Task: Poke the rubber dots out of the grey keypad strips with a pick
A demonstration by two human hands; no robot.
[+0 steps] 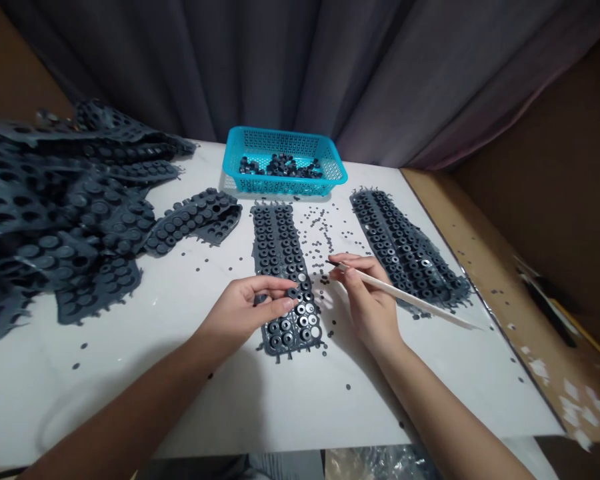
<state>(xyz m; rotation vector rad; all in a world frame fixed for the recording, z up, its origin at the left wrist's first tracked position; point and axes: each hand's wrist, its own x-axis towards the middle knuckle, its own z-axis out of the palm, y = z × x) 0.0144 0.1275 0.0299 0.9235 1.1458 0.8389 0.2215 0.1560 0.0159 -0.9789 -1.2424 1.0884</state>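
Pinching at the strip (pixel 279 250): left hand (pixel 250 305) rests on its near end, thumb and forefinger closed on one small ring (pixel 293 293) in the grid. Right hand (pixel 369 303) grips a white stick (pixel 420 301) pen-style. The tip aims left and sits just beside the strip's right edge; can't tell if it touches.

Strip is centre frame on the table (pixel 280 407). Its long axis runs away from the person toward the basket (pixel 333 167), with the near end under the left fingers. It lies between the two hands: left is on it, right is just off to the side, so left is nearer. The stick lies roughly across the strip's axis, tail pointing to the lower right of the frame.

Around:
- Basket is blue, upper centre, with loose dark parts inside.
- Second strip (pixel 405 247) is right of centre, angled, beyond the stick hand.
- Short strip (pixel 195 217) and a big pile (pixel 55 220) of the same sheets are at left.
- Small discs (pixel 325 227) are scattered on the table between the strips.
- Brown board (pixel 505 267) runs along the right edge.

No brand, label or readable writing anywhere.
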